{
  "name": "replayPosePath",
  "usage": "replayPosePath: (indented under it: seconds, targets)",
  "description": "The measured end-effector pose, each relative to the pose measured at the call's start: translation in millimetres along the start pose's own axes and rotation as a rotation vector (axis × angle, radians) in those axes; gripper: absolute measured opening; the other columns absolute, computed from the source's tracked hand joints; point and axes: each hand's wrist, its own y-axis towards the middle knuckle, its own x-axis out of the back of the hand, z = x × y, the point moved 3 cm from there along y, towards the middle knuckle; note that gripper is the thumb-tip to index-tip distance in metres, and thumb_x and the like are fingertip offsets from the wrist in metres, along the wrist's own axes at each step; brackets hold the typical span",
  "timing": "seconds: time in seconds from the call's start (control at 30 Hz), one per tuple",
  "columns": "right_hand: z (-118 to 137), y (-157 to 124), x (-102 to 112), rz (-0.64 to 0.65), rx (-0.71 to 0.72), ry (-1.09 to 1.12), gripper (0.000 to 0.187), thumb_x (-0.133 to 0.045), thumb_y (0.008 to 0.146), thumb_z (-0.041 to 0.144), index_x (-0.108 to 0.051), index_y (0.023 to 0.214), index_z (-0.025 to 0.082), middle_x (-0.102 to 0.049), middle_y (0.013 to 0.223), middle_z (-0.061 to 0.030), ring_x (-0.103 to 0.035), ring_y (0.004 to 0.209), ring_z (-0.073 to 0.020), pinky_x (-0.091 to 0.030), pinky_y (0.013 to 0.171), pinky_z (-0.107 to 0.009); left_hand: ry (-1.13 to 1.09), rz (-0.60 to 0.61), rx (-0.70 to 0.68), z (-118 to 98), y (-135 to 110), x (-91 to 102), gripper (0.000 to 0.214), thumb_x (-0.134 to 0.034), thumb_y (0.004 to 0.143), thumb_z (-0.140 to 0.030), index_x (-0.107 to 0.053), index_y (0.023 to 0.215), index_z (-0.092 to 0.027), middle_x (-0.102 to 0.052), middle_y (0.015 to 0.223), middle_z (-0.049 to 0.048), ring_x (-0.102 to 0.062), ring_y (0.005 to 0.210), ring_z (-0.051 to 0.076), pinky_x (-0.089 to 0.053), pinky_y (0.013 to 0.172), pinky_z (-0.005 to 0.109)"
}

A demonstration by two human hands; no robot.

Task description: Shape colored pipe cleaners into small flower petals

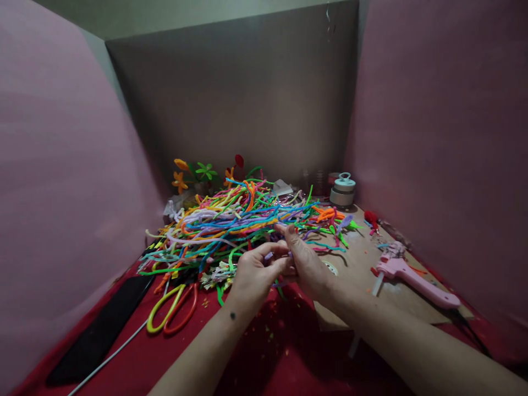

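My left hand (pixel 254 272) and my right hand (pixel 306 263) meet just in front of a big heap of coloured pipe cleaners (pixel 239 223). Both hands pinch a small purple pipe cleaner piece (pixel 269 256) between their fingertips. The right index finger sticks up towards the heap. Most of the purple piece is hidden by the fingers.
Scissors with yellow and orange handles (pixel 171 308) lie at the left on the red cloth (pixel 264 352). A pink glue gun (pixel 412 278) rests at the right on brown cardboard (pixel 367 258). Pipe-cleaner flowers (pixel 198 173) and tape rolls (pixel 343 190) stand at the back. Pink walls close both sides.
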Motion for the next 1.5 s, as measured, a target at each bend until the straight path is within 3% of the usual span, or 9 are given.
replayPosePath:
  seconds: [0.2, 0.33, 0.47, 0.63, 0.77, 1.07, 1.2, 1.3, 1.5]
  targets:
    - [-0.6, -0.7, 2.5, -0.073, 0.005, -0.041, 0.061, -0.049, 0.073, 0.065, -0.046, 0.121, 0.026, -0.048, 0.064, 0.0043, -0.042, 0.046, -0.0077, -0.034, 0.041, -0.019, -0.008, -0.029, 0.009, 2.6, -4.5, -9.8, 0.005, -0.065, 0.059, -0.016, -0.066, 0.064, -0.014, -0.057, 0.056, -0.0021, -0.047, 0.051, 0.008, -0.041, 0.05, 0.019]
    - [-7.1, 1.6, 2.4, -0.001, -0.067, -0.012, 0.063, -0.046, 0.074, 0.066, -0.042, 0.123, 0.027, -0.056, 0.071, 0.0015, -0.047, 0.049, -0.0094, -0.037, 0.045, -0.022, -0.089, 0.015, 0.091, 5.4, -4.4, -9.7, 0.013, -0.067, 0.06, -0.021, -0.057, 0.059, -0.013, -0.049, 0.047, -0.0042, -0.042, 0.043, 0.006, -0.036, 0.043, 0.018]
    - [-8.5, 3.8, 0.9, 0.071, -0.036, 0.084, 0.056, -0.042, 0.079, 0.063, -0.047, 0.117, 0.022, -0.052, 0.062, 0.0031, -0.046, 0.048, -0.0092, -0.039, 0.049, -0.023, -0.28, -0.006, 0.089, 1.4, -4.3, -1.1, 0.018, -0.063, 0.071, -0.03, -0.051, 0.068, -0.016, -0.051, 0.048, -0.0048, -0.044, 0.04, 0.007, -0.038, 0.043, 0.02]
    - [-1.6, 2.3, -1.7, 0.065, 0.05, -0.056, 0.029, -0.061, 0.075, 0.043, -0.057, 0.079, 0.015, -0.046, 0.055, 0.0049, -0.037, 0.044, -0.0049, -0.029, 0.044, -0.02, -0.333, -0.121, 0.007, -1.7, -2.1, 14.1, 0.015, -0.062, 0.073, -0.027, -0.053, 0.071, -0.016, -0.038, 0.045, -0.0092, -0.028, 0.036, 0.002, -0.023, 0.037, 0.014]
    - [0.8, -0.2, -3.4, 0.075, 0.039, -0.045, 0.023, -0.064, 0.074, 0.035, -0.055, 0.072, 0.014, -0.041, 0.049, 0.007, -0.029, 0.041, -0.0027, -0.018, 0.04, -0.019, -0.338, -0.134, -0.014, -1.0, -0.1, 18.8, 0.014, -0.064, 0.071, -0.026, -0.054, 0.071, -0.016, -0.032, 0.044, -0.0099, -0.024, 0.037, 0.002, -0.018, 0.037, 0.015]
    - [-2.7, -1.3, -1.9, 0.206, -0.137, 0.136, 0.012, -0.055, 0.078, 0.026, -0.054, 0.072, 0.015, -0.038, 0.038, 0.0077, -0.019, 0.033, -0.0036, -0.013, 0.037, -0.02, -0.466, -0.055, 0.075, -1.1, 1.1, 20.7, 0.013, -0.069, 0.066, -0.02, -0.058, 0.07, -0.014, -0.045, 0.044, -0.0075, -0.031, 0.034, 0.001, -0.02, 0.036, 0.014]
    - [-3.5, -4.5, -5.4, 0.227, -0.164, 0.18, 0.011, -0.053, 0.079, 0.025, -0.054, 0.073, 0.015, -0.035, 0.038, 0.0083, -0.017, 0.033, -0.004, -0.013, 0.035, -0.019, -0.496, -0.171, -0.021, -0.3, 0.3, 17.2, 0.014, -0.071, 0.064, -0.018, -0.058, 0.067, -0.013, -0.054, 0.057, -0.0044, -0.047, 0.048, 0.003, -0.036, 0.047, 0.013]
    - [-3.8, -5.6, -6.7, 0.225, -0.162, 0.191, 0.011, -0.053, 0.079, 0.025, -0.054, 0.074, 0.015, -0.035, 0.038, 0.0084, -0.016, 0.033, -0.004, -0.013, 0.034, -0.019, -0.53, -0.226, -0.051, 1.8, 1.2, 14.4, 0.015, -0.072, 0.064, -0.019, -0.058, 0.068, -0.014, -0.052, 0.06, -0.0049, -0.049, 0.052, 0.003, -0.039, 0.05, 0.013]
    - [-2.5, -1.6, -2.9, 0.15, -0.121, 0.182, 0.015, -0.058, 0.076, 0.029, -0.049, 0.073, 0.017, -0.038, 0.039, 0.0086, -0.019, 0.033, -0.004, -0.015, 0.035, -0.018, -0.505, 0.005, 0.131, 7.8, 3.5, 13.0, 0.026, -0.069, 0.069, -0.028, -0.061, 0.089, -0.014, -0.041, 0.048, -0.0082, -0.024, 0.036, 0.0, -0.019, 0.035, 0.013]
